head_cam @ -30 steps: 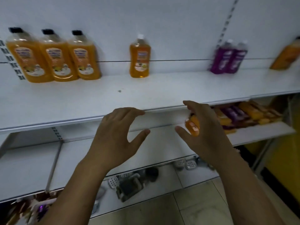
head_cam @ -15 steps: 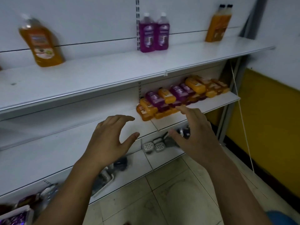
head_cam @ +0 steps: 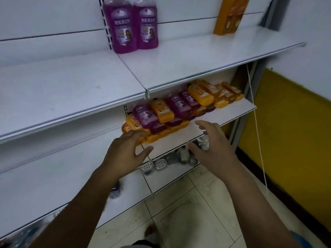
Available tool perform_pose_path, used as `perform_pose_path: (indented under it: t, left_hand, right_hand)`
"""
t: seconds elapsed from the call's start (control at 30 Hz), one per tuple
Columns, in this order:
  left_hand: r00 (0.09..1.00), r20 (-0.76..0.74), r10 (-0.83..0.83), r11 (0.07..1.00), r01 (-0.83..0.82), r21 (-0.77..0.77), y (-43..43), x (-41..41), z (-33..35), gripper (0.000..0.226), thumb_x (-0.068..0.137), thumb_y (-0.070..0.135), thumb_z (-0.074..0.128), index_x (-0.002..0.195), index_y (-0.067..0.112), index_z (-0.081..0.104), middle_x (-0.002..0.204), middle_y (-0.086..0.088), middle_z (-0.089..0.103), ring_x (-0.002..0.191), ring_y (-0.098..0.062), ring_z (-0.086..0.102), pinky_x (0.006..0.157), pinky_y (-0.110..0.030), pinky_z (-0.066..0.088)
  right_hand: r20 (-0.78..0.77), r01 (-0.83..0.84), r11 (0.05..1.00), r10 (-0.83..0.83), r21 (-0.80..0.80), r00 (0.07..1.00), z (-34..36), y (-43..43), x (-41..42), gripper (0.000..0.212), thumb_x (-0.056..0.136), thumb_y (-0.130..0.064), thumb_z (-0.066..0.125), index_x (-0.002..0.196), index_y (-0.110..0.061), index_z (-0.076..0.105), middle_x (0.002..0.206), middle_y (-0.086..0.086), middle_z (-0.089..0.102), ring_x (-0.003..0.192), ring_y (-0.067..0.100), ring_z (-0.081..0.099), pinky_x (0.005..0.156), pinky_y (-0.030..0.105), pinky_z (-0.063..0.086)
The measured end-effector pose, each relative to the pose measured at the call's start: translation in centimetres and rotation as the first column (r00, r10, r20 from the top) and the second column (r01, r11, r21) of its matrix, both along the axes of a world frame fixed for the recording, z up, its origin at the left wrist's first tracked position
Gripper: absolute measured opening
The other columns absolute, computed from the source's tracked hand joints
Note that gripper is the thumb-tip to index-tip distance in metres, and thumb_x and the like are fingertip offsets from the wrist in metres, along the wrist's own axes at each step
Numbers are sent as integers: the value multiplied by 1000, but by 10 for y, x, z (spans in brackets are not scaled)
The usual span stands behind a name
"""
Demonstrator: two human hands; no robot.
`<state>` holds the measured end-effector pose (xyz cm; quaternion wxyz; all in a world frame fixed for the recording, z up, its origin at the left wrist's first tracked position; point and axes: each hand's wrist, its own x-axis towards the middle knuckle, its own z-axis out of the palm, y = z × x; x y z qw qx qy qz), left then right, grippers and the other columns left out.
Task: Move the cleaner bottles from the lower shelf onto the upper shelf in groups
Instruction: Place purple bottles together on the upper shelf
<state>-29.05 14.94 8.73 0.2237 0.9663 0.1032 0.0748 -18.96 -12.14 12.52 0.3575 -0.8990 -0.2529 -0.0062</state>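
The left hand [head_cam: 125, 154] is open, fingers spread and thumb held out to the side, gripping nothing. Its fingertips lie over the near left corner of the pile of cleaner bottles [head_cam: 172, 110], though I cannot tell whether they press on it. The right hand [head_cam: 213, 149] is open too, its fingers loosely bent and apart, empty, hovering in front of the lower shelf [head_cam: 238, 109] just right of the pile's near end and apart from the bottles. Both forearms reach in from the bottom of the view.

The cleaner bottles, orange ones and purple ones mixed, lie flat on the lower shelf in a stacked row that runs from the left hand back toward the far right corner. Above them, on the upper shelf [head_cam: 179, 68], two purple bottles [head_cam: 130, 27] stand upright and touching against the back panel, and well to their right stand orange bottles [head_cam: 231, 17], cut off by the top edge.

Under the hands, white soap dishes [head_cam: 155, 164] sit on the bottom shelf [head_cam: 161, 181]. Below is a tiled floor [head_cam: 188, 221], and a white cord [head_cam: 257, 126] hangs beside a yellow wall panel [head_cam: 286, 131]
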Motion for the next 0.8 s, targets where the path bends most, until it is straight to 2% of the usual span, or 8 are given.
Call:
perform_pose_path:
  t: [0.17, 0.33, 0.47, 0.53, 0.6, 0.67, 0.73, 0.8]
  left_hand:
    - [982, -173, 82, 997, -79, 27, 19, 56, -30, 60, 92, 67, 60, 141, 32, 54, 135, 0, 64, 114, -26, 66, 88, -38, 55]
    - [960, -201, 196, 967, -223, -123, 29, 97, -74, 73, 80, 84, 48, 140, 42, 49, 131, 1, 66, 113, -26, 68, 89, -47, 60]
    - [931, -178, 319, 894, -358, -270, 23, 134, -95, 71, 86, 72, 60, 145, 35, 48, 131, 4, 67, 117, -22, 66, 90, -34, 54]
    - [908, -133, 398, 840, -419, -345, 20, 155, -102, 67, 93, 59, 67, 147, 26, 47, 130, 7, 66, 117, -17, 65, 87, -30, 48]
    - [863, -125, 490, 772, -496, -397, 21, 174, -109, 72, 93, 62, 67, 149, 24, 42, 130, 5, 66, 114, -19, 65, 90, -33, 50]
    - [807, -140, 573, 707, -574, -413, 22, 188, -116, 75, 91, 69, 64, 148, 24, 42, 133, -2, 68, 118, -27, 66, 97, -42, 53]
    - [763, -166, 625, 665, -632, -399, 26, 199, -121, 82, 87, 78, 59, 145, 23, 42, 132, -5, 69, 118, -31, 67, 100, -49, 54]
    - [742, -202, 640, 647, -662, -379, 31, 209, -126, 86, 83, 83, 56, 141, 21, 46, 126, -6, 70, 113, -30, 69, 96, -49, 57]
  right_hand:
    - [-123, 29, 995, -17, 95, 992, -33, 15, 67, 56, 91, -46, 76, 140, -35, 50, 127, -10, 53, 111, 9, 57, 88, 29, 50]
    - [-250, 38, 986, 3, 161, 968, -72, 28, 139, 52, 90, -42, 78, 135, -32, 54, 122, -7, 60, 104, 10, 61, 81, 24, 51]
    - [-409, 147, 945, -15, 294, 913, -109, 43, 201, 43, 86, -30, 85, 123, -20, 65, 111, -1, 70, 94, 8, 67, 74, 16, 54]
    - [-555, 269, 891, -23, 366, 832, -132, 52, 230, 40, 79, -37, 89, 110, -21, 69, 106, 9, 74, 93, 21, 71, 80, 33, 58]
    - [-653, 356, 854, -25, 380, 757, -150, 63, 253, 36, 74, -46, 88, 97, -31, 66, 109, 17, 74, 99, 42, 71, 83, 49, 58]
    - [-713, 402, 827, -2, 393, 701, -162, 73, 270, 34, 82, -40, 86, 108, -33, 64, 119, 16, 71, 104, 45, 70, 77, 44, 57]
    - [-795, 468, 786, 48, 404, 605, -169, 85, 281, 67, 81, -44, 86, 138, -31, 55, 131, 6, 69, 107, 32, 73, 78, 40, 59]
    - [-854, 552, 742, 54, 381, 517, -172, 96, 286, 86, 75, -50, 89, 148, -30, 47, 132, 2, 69, 100, 26, 75, 82, 44, 62]
